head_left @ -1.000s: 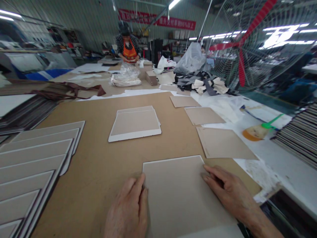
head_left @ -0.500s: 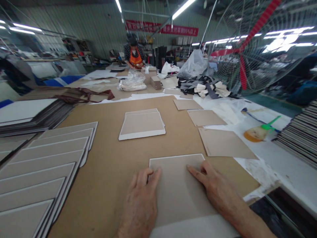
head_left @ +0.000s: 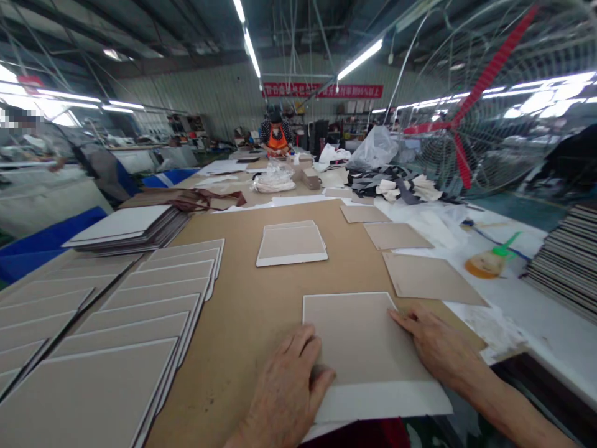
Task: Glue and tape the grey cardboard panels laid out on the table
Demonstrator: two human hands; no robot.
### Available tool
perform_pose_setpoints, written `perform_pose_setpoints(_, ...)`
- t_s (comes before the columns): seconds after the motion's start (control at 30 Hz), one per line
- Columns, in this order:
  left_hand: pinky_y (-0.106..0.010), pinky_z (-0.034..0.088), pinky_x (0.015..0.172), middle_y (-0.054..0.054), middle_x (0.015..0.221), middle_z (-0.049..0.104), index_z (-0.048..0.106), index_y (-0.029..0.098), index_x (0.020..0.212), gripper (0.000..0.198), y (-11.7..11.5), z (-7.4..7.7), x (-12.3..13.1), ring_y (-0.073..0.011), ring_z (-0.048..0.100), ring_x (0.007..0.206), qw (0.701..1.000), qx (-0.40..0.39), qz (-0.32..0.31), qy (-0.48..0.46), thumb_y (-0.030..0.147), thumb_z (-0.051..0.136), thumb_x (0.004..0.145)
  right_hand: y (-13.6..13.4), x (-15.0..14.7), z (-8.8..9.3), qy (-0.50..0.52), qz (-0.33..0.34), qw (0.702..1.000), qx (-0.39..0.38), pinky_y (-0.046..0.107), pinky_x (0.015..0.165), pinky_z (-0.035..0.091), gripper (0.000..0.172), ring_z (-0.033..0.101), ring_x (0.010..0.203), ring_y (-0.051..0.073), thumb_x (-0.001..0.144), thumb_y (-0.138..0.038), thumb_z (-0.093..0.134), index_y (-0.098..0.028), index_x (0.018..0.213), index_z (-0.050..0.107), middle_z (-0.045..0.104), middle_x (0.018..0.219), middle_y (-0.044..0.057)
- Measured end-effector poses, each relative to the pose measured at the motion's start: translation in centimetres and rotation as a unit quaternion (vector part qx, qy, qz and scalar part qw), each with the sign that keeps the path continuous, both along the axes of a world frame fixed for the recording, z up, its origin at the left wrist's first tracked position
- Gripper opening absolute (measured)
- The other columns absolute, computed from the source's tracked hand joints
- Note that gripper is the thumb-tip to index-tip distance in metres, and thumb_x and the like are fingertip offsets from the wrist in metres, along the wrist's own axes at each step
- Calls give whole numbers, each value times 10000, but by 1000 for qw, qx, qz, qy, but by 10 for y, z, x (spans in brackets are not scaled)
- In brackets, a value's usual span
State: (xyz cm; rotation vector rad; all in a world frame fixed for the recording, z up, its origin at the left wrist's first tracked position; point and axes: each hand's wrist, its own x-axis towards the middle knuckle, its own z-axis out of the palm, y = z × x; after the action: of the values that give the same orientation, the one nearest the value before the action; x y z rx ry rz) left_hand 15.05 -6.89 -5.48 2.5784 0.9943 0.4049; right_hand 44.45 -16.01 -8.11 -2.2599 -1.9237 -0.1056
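Observation:
A beige sheet on a white-edged board [head_left: 359, 342] lies flat on the brown table cover, its near strip showing white. My left hand [head_left: 291, 379] rests at the board's left edge, fingers spread and the thumb lying on the beige face. On the right edge, near the far corner, my right hand [head_left: 431, 339] touches with its index finger stretched out; its other fingers are partly hidden. Further off, two similar beige-faced boards [head_left: 291, 242] lie overlapped. To the right are loose beige sheets [head_left: 431, 277] in a row.
Overlapping rows of beige-faced boards [head_left: 153, 311] cover the left side, with a pile of white-topped boards [head_left: 124, 224] behind. On the right are a bottle of amber liquid with a green nozzle [head_left: 487, 262], a tall stack of boards [head_left: 566, 261] and a large fan [head_left: 454, 124]. A person in an orange apron [head_left: 277, 137] is far ahead.
My view has tilted up and turned left. My left thumb has come down toward the board's near part, and my right hand has shifted from the beige face outward to the right edge.

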Motion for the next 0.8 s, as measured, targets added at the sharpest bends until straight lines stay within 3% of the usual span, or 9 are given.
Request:
perform_pose_setpoints(0.1,-435,412,1060,-81,1363,513,578,214,1163,302,2,-2,-4,-252,462,1273,1000,-6,-3,-16,300,552,874,-6,-4,5,69,-28,997,23,381,866,486,409,629,907,226,909,-190,357,-194,1200,645,650,1025,110)
perform_pose_setpoints(0.2,-448,401,1064,-89,1345,518,581,203,1144,293,2,-1,-3,-257,463,1262,1000,-15,-5,-23,300,555,869,-2,-14,8,139,-72,986,55,402,925,459,401,603,1026,249,916,-318,387,-167,1214,608,643,1103,121)
perform_pose_setpoints(0.37,-433,385,1076,-92,1329,524,575,189,1150,308,1,0,-4,-249,456,1261,999,-29,-3,-35,290,564,860,11,-16,23,314,-166,935,24,354,724,512,410,657,773,232,828,-476,530,-158,1057,651,689,809,59)
perform_pose_setpoints(0.43,-419,391,1069,-89,1326,525,571,193,1154,309,2,-1,-6,-241,459,1254,998,-30,-7,-46,276,563,856,12,-14,34,429,-152,890,2,327,676,514,402,666,738,223,809,-502,569,-159,993,669,705,782,51)
perform_pose_setpoints(0.53,-413,383,1076,-85,1332,521,567,197,1168,322,1,-1,-8,-237,454,1256,998,-32,-7,-59,265,560,853,10,-15,46,610,-111,784,-8,292,667,522,383,689,767,209,802,-492,620,-155,973,680,737,880,74)
perform_pose_setpoints(0.67,-404,363,1101,-74,1329,531,574,206,1170,349,-1,-1,-10,-235,450,1268,996,-45,4,-72,255,582,824,12,-22,50,741,-123,660,-28,357,722,559,372,713,790,250,744,-433,727,-175,1008,681,751,914,98)
perform_pose_setpoints(0.73,-393,379,1094,-76,1326,538,574,208,1175,368,0,-5,-12,-237,460,1265,996,-48,4,-80,266,592,813,17,-24,54,769,-124,625,-50,411,729,568,409,718,790,284,729,-427,740,-189,1055,669,753,920,106)
perform_pose_setpoints(0.8,-410,391,1089,-113,1359,513,526,175,1253,458,2,-13,-14,-257,449,1284,995,-23,20,-93,283,589,813,28,-24,64,775,-129,617,-45,430,706,574,434,720,777,302,712,-419,748,-198,1075,661,753,919,111)
